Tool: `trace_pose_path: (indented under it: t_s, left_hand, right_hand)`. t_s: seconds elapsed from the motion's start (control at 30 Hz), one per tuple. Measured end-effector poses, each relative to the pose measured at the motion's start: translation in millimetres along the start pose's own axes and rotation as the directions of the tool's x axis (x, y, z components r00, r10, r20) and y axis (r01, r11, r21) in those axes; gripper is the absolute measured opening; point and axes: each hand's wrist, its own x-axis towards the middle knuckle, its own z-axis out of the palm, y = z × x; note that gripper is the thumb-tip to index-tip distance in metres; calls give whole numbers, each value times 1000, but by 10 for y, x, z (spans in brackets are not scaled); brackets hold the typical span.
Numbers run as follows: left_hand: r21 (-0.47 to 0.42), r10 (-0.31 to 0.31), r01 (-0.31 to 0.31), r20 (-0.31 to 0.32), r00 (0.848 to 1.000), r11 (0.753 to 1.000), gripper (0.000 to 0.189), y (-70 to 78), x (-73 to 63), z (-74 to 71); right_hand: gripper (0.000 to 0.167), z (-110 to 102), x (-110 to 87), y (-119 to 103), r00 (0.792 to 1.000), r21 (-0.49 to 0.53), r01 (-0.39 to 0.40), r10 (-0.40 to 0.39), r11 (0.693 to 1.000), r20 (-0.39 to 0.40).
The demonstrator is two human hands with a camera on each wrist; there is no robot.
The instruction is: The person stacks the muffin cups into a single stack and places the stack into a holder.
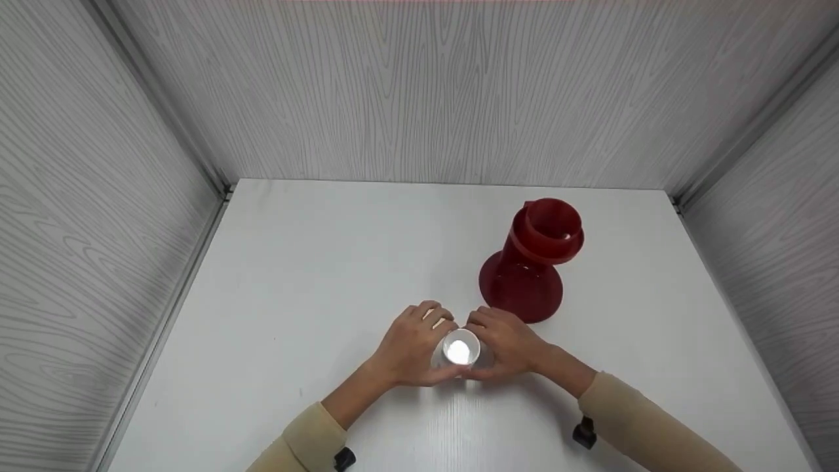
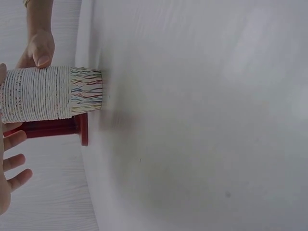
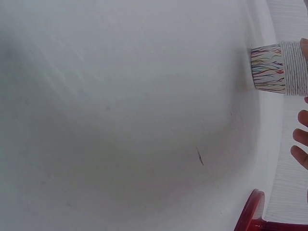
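Observation:
A tall stack of nested paper cups point(image 1: 461, 349) stands upright on the white table, its open top showing in the head view. Colourful wavy lines mark the lowest cup, and many white rims are piled above it in the left wrist view. My left hand point(image 1: 411, 344) grips the stack from the left, thumb at the near side. From the right, my right hand point(image 1: 508, 342) holds it too, both thumbs meeting in front. The lower fingers of each hand spread away from the cups. Just behind my right hand is a red stand point(image 1: 524, 288) with a round base.
The red stand leans rightward in the head view, and its upper end is a wide open ring point(image 1: 554, 223). Grey wood-grain panels point(image 1: 419, 92) enclose the white table point(image 1: 314, 262) at the back and both sides.

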Motion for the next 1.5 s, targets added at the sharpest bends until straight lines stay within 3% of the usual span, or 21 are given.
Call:
trace_pose_path:
  t_s: [0.67,1.23,1.5]
  left_hand:
    - [6,-27,27,51,998,1000,69,-6,-107,69]
    - [49,-68,62,122,990,997,62,-4,-254,181]
    - [77,-55,45,127,990,996,61,-2,-268,208]
  right_hand:
    - [56,70,-67,13,1000,-14,8,-8,1000,9]
    - [59,95,-95,-8,998,-8,-33,33,999,48]
    - [64,114,-107,-34,995,-17,-64,65,998,72]
